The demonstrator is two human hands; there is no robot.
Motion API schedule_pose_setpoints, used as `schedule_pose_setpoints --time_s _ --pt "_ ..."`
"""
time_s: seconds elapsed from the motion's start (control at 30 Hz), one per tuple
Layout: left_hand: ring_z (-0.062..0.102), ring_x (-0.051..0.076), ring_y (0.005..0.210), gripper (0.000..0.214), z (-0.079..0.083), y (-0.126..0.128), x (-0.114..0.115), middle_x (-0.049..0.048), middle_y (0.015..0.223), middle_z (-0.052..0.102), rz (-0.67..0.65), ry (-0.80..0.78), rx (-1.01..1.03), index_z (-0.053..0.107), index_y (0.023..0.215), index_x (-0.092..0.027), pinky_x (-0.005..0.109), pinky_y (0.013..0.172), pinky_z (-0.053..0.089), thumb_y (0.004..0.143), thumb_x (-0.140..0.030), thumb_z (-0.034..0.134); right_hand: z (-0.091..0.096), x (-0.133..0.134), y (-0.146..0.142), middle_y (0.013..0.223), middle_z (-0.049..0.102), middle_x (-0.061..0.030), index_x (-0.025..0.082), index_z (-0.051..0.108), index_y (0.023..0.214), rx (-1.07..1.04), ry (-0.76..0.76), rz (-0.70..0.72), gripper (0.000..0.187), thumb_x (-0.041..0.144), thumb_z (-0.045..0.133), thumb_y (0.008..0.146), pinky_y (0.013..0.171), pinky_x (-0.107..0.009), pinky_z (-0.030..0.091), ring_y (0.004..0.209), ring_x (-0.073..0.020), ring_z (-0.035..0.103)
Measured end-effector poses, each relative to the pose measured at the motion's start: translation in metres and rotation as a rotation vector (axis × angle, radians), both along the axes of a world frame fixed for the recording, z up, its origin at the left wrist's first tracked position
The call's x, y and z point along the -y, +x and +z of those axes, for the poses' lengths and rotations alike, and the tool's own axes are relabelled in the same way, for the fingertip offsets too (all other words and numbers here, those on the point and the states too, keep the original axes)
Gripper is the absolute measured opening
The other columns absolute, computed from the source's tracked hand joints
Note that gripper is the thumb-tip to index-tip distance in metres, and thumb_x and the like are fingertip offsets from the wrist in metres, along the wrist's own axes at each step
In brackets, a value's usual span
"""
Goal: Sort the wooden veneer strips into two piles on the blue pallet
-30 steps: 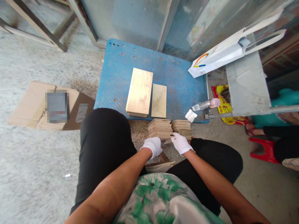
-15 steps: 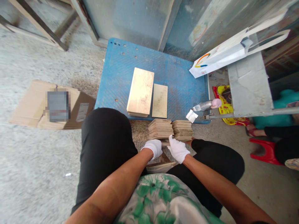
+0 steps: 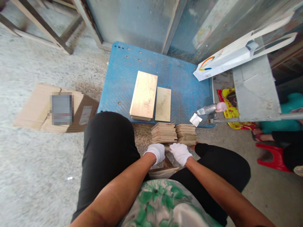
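Both my hands wear white gloves and are close together between my knees. My left hand [image 3: 156,153] and my right hand [image 3: 181,154] are closed on opposite ends of a thin board [image 3: 167,147], seen almost edge-on and mostly covered by the gloves. Just beyond them, two rows of thin boards, a left row [image 3: 163,133] and a right row [image 3: 186,134], stand side by side with their edges showing. Farther off, a stack of larger pale boards [image 3: 144,95] and a smaller flat board [image 3: 163,104] lie on a blue plastic platform [image 3: 120,69].
A clear bottle with a pink cap [image 3: 210,108] and a crumpled white paper [image 3: 195,119] lie at the platform's right. A white paper bag [image 3: 224,60] leans behind. Left is a cardboard box [image 3: 33,107]. A person sits at far right by a red stool [image 3: 274,156].
My right thumb, raised against the board row before, is now folded down on the thin board. The whole view has shifted slightly; the stacks look the same.
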State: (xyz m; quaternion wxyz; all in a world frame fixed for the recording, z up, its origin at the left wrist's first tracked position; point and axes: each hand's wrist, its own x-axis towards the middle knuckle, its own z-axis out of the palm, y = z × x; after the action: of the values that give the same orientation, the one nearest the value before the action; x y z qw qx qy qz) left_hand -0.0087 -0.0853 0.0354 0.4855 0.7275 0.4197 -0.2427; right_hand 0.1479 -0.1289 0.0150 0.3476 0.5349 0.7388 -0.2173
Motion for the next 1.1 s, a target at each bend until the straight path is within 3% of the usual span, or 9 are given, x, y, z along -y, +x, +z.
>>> schedule_pose_setpoints --time_s 0.2,0.33,0.43,0.53,0.67,0.77,0.87,1.0,1.1 --pt "0.064 0.032 0.101 0.044 0.009 -0.005 -0.006 0.0196 0.109 0.066 0.116 0.068 -0.046 0.063 0.112 -0.008 0.039 0.086 0.051 0.07 -0.02 0.064 0.012 -0.022 0.001 0.095 0.068 -0.0114 0.017 0.065 0.095 -0.056 -0.008 0.0 0.024 0.035 0.05 0.09 0.07 -0.03 0.043 0.089 -0.0239 0.064" --pt "0.064 0.027 0.1 0.034 0.008 -0.01 -0.009 0.016 0.108 0.066 0.216 0.137 -0.003 0.063 0.109 -0.012 0.034 0.087 0.049 0.077 -0.021 0.055 0.033 -0.033 0.01 0.092 0.069 -0.0074 0.02 0.066 0.09 -0.077 -0.024 -0.005 0.022 0.039 0.054 0.088 0.069 -0.028 0.041 0.087 -0.0217 0.064" --pt "0.065 0.027 0.095 0.034 0.005 -0.013 -0.011 0.0144 0.104 0.067 0.295 0.159 0.047 0.064 0.103 -0.014 0.031 0.083 0.05 0.072 -0.024 0.059 0.051 -0.04 0.025 0.092 0.069 -0.0048 0.022 0.067 0.09 -0.115 -0.04 -0.027 0.022 0.042 0.056 0.087 0.069 -0.027 0.039 0.086 -0.0196 0.062" --pt "0.065 0.025 0.09 0.038 0.001 -0.014 -0.012 0.0102 0.1 0.069 0.281 0.115 0.125 0.066 0.102 -0.017 0.028 0.078 0.05 0.065 -0.028 0.064 0.072 -0.048 0.042 0.089 0.068 -0.0025 0.023 0.067 0.087 -0.179 -0.017 -0.051 0.022 0.042 0.056 0.086 0.067 -0.025 0.037 0.082 -0.0178 0.061" --pt "0.065 0.019 0.081 0.026 0.001 -0.012 -0.014 0.0044 0.089 0.071 0.258 0.048 0.268 0.07 0.094 -0.021 0.025 0.07 0.048 0.076 -0.032 0.055 0.101 -0.064 0.057 0.079 0.066 -0.0002 0.023 0.068 0.078 -0.281 0.023 -0.104 0.022 0.04 0.056 0.086 0.062 -0.024 0.034 0.072 -0.0148 0.058" --pt "0.064 0.018 0.079 0.027 0.004 -0.01 -0.015 0.0044 0.087 0.071 0.287 0.116 0.341 0.07 0.091 -0.021 0.025 0.07 0.047 0.083 -0.034 0.049 0.116 -0.077 0.062 0.075 0.065 0.0002 0.022 0.068 0.076 -0.322 0.07 -0.132 0.022 0.039 0.057 0.085 0.062 -0.024 0.035 0.069 -0.0141 0.057" --pt "0.064 0.02 0.083 0.031 0.007 -0.008 -0.015 0.0055 0.093 0.07 0.338 0.202 0.378 0.069 0.096 -0.021 0.027 0.073 0.047 0.083 -0.041 0.05 0.124 -0.085 0.064 0.074 0.065 0.0003 0.021 0.067 0.076 -0.39 0.085 -0.164 0.021 0.039 0.058 0.084 0.064 -0.024 0.038 0.069 -0.014 0.057" --pt "0.064 0.018 0.083 0.031 0.008 -0.004 -0.014 0.0039 0.093 0.07 0.466 0.145 0.453 0.067 0.098 -0.021 0.024 0.072 0.047 0.083 -0.044 0.052 0.129 -0.092 0.066 0.071 0.064 0.0005 0.02 0.066 0.073 -0.48 0.04 -0.218 0.027 0.044 0.058 0.082 0.063 -0.025 0.04 0.064 -0.0136 0.054" --pt "0.063 0.017 0.077 0.027 0.01 -0.003 -0.015 0.0026 0.085 0.07 0.556 0.156 0.459 0.068 0.089 -0.021 0.023 0.068 0.046 0.084 -0.042 0.053 0.127 -0.095 0.065 0.074 0.066 0.0005 0.021 0.068 0.076 -0.541 0.059 -0.411 0.025 0.046 0.064 0.076 0.066 -0.026 0.045 0.068 -0.0149 0.057"
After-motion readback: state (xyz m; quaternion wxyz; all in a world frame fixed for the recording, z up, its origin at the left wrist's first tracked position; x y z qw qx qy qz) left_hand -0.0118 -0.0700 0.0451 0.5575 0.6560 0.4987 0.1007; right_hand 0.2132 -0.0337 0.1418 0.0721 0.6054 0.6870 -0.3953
